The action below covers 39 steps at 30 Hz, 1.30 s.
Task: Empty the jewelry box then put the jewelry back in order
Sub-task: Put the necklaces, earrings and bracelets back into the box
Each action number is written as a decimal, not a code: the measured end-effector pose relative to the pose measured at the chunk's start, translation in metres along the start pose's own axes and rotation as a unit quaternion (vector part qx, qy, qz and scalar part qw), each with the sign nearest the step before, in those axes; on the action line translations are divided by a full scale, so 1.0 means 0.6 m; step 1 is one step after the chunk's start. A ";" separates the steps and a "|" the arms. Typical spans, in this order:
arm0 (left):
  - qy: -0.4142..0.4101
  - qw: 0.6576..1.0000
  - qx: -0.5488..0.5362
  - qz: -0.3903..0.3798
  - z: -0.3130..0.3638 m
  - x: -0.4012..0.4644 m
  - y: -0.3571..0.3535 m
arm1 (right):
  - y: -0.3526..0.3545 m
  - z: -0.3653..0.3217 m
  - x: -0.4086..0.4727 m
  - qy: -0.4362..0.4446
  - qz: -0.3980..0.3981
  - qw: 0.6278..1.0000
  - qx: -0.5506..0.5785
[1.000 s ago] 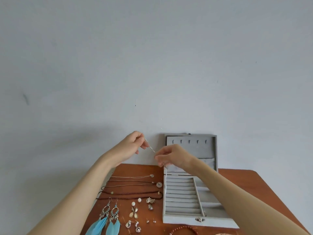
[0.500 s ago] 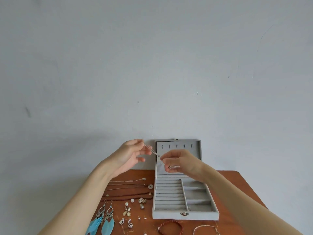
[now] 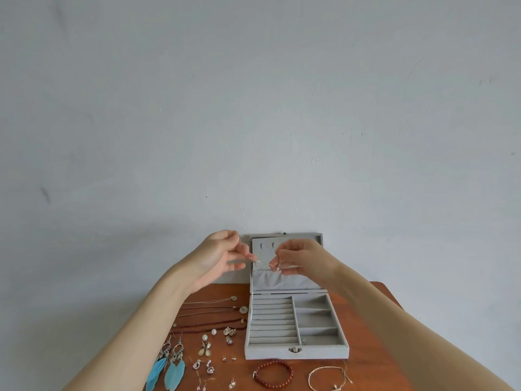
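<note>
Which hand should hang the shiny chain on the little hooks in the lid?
Probably the right hand: it pinches the chain directly before the lid hooks. The left hand holds the other end beside the box.

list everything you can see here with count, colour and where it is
jewelry box: 1, grey, open on the table, lid upright, tray compartments look empty
thin chain: 1, silver, held in front of the lid between both hands
necklaces: about 4, silver to dark brown, laid in rows left of the box
feather earrings: 2, blue, near left corner of the table
small earrings and studs: several, pearl and silver, between the feather earrings and the box
bead bracelet: 1, red-brown, in front of the box
thin bracelet: 1, gold, right of the bead bracelet
table: 1, reddish-brown wood, against the wall
wall: 1, pale grey, behind
left hand: pinches the chain
right hand: pinches the chain
</note>
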<state>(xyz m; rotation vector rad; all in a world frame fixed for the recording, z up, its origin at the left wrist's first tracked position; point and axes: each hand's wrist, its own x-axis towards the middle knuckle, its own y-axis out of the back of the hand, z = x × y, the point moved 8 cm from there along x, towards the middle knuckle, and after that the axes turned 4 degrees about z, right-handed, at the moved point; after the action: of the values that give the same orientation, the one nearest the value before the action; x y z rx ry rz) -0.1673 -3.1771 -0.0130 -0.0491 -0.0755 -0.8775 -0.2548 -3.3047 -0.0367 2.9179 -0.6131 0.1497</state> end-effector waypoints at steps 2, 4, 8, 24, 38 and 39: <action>0.002 1.000 -0.002 0.006 0.000 -0.001 -0.003 | 0.004 -0.002 -0.004 -0.015 -0.003 0.998 0.064; 0.007 1.000 -0.014 0.013 -0.001 -0.002 -0.006 | 0.004 -0.002 -0.009 -0.027 -0.014 0.994 0.105; 0.013 0.999 -0.028 0.014 -0.005 -0.002 -0.013 | 0.008 -0.003 -0.014 -0.031 -0.014 0.993 0.109; -0.026 0.973 0.203 -0.104 -0.049 -0.015 -0.091 | -0.008 -0.083 -0.024 0.051 -0.011 0.979 -0.196; -0.064 0.976 0.206 0.028 -0.039 0.012 -0.027 | 0.044 -0.031 0.000 0.009 0.041 0.988 -0.147; -0.087 0.961 0.258 0.042 -0.033 0.016 -0.024 | 0.040 -0.018 0.003 -0.002 0.028 0.988 -0.153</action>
<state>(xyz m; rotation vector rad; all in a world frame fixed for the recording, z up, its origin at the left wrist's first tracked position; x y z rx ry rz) -0.1712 -3.1948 -0.0317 0.3577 -0.4615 -0.7448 -0.2636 -3.3250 -0.0228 2.6077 -0.6542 0.0496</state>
